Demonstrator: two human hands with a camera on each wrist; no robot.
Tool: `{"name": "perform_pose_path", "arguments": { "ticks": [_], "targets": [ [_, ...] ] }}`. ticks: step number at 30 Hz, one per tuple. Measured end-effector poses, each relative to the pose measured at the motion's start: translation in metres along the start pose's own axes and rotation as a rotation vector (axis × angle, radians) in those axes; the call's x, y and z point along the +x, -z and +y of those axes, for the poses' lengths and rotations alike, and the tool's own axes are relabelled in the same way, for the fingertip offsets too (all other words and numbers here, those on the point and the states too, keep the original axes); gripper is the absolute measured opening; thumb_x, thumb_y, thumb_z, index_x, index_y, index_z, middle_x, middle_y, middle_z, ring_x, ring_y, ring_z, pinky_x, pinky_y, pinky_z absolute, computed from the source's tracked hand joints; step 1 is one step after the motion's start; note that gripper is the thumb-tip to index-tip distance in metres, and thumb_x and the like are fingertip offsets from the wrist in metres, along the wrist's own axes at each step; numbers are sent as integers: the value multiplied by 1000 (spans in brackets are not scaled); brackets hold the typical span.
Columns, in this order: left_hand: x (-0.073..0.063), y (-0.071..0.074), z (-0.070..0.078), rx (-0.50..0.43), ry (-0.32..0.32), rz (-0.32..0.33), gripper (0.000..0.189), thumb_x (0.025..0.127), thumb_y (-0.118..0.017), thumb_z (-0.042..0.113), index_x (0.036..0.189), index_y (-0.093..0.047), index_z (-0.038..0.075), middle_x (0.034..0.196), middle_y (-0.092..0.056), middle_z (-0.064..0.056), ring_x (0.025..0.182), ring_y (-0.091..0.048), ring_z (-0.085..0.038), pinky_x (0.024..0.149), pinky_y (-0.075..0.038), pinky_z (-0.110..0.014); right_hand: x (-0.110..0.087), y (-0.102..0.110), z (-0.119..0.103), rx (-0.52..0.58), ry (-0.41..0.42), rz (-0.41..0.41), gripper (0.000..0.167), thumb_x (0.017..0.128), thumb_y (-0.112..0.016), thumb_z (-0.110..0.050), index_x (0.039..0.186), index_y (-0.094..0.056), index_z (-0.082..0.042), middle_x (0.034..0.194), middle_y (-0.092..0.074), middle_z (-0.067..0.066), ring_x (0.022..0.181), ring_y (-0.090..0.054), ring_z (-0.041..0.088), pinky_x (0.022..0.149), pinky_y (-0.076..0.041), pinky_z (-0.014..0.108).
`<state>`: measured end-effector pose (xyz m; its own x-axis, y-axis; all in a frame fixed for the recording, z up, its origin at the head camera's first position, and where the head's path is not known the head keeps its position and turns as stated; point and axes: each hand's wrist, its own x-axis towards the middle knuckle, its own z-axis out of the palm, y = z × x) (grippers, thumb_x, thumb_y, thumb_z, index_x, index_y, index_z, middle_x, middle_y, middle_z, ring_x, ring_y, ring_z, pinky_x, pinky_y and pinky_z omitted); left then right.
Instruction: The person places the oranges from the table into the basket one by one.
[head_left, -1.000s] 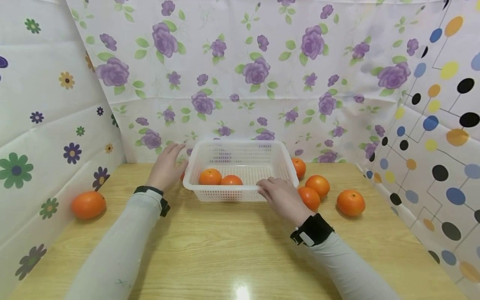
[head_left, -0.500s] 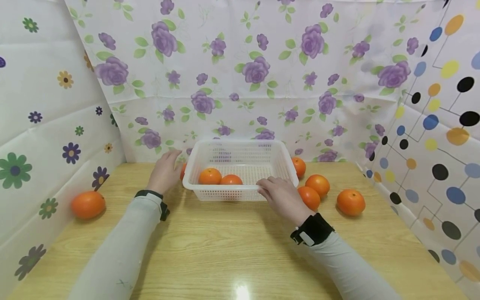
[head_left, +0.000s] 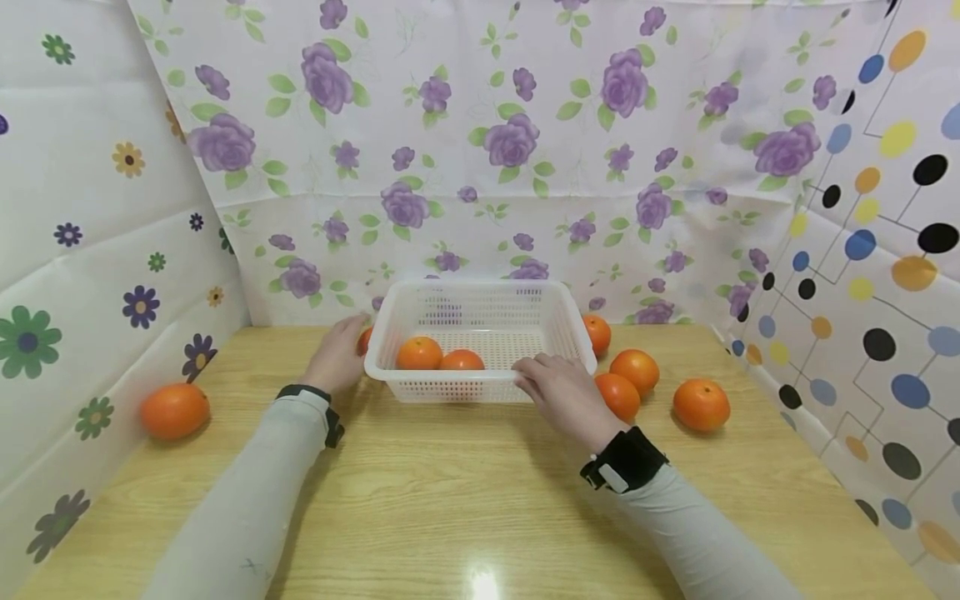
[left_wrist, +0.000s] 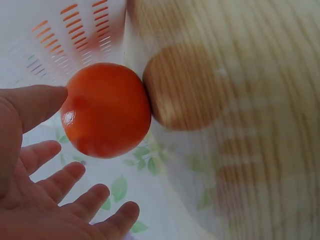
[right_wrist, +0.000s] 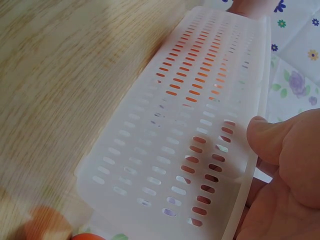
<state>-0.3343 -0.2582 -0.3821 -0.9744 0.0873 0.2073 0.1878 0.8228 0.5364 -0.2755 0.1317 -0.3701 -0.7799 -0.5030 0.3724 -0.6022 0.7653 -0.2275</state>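
A white slotted plastic basket [head_left: 450,386] stands on the table with two mandarin oranges [head_left: 419,353] inside. My right hand [head_left: 558,392] grips its near rim at the right, thumb [right_wrist: 270,137] outside and fingers inside the wall. Beyond the basket's left end, my left hand [head_left: 337,354] is low beside another mandarin orange [left_wrist: 106,110], mostly hidden in the head view. In the left wrist view the fingers [left_wrist: 62,182] are spread and apart from this fruit. The thumb tip [left_wrist: 57,97] overlaps its edge; contact I cannot tell.
Several mandarin oranges [head_left: 634,372] lie right of the basket, one of them [head_left: 701,405] farther out. A single mandarin orange [head_left: 175,411] sits at the table's left side. Patterned cloths [head_left: 465,150] hang behind and on both sides of the wooden table [head_left: 450,492].
My left hand has moved down toward the table beside the mandarin orange at the basket's left end. The right hand keeps its hold on the rim; the basket has stayed put.
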Motion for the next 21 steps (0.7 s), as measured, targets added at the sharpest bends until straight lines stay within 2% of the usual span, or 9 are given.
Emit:
{"name": "perform_pose_path", "arguments": {
  "ticks": [4,10,21],
  "targets": [
    [4,-6,-2,-20,-5,-16,79,103,-75,19,167,-36,-5,171,-32,-34,158,-28,-55,127,-23,-72,0,1,-1,9,-5,-2,23,112,-68,-22,130,-75,-10,113,-75,3,105,-69,26,101,-51,51],
    [7,-13,-5,-26,-17,-18,73,105,-72,16,167,-38,-2,168,-37,-34,156,-31,-55,126,-24,-73,0,2,-2,9,-20,-26,24,113,-67,-24,132,-74,-11,117,-75,4,109,-68,27,104,-51,51],
    [12,-20,-6,-38,-18,18,66,103,-74,12,162,-47,1,163,-45,-31,154,-35,-52,125,-27,-73,0,1,0,6,-18,-21,24,112,-68,-24,132,-74,-11,118,-76,4,110,-68,27,103,-51,51]
  ]
}}
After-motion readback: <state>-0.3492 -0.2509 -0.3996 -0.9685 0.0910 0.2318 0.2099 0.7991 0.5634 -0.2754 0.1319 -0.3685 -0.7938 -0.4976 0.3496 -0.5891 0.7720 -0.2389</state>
